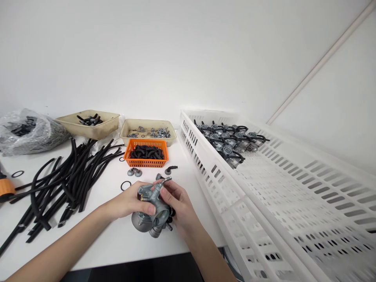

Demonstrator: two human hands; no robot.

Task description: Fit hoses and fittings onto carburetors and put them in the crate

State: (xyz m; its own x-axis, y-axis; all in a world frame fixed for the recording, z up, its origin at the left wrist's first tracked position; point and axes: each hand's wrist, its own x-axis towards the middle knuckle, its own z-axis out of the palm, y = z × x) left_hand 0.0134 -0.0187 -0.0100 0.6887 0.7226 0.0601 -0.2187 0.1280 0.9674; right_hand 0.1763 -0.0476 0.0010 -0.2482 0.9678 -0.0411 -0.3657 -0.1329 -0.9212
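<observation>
The left hand (132,200) and right hand (182,205) are bare, with slim fingers and short thumbnails (152,210). Both slender forearms (66,246) are uncovered out to the picture's edge, any sleeves out of view.

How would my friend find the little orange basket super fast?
On the white table, look left of the big white crate. A little basket of short black tubes sits right in front of a cream tray. It's the only orange basket; both trays nearby are cream.
</observation>
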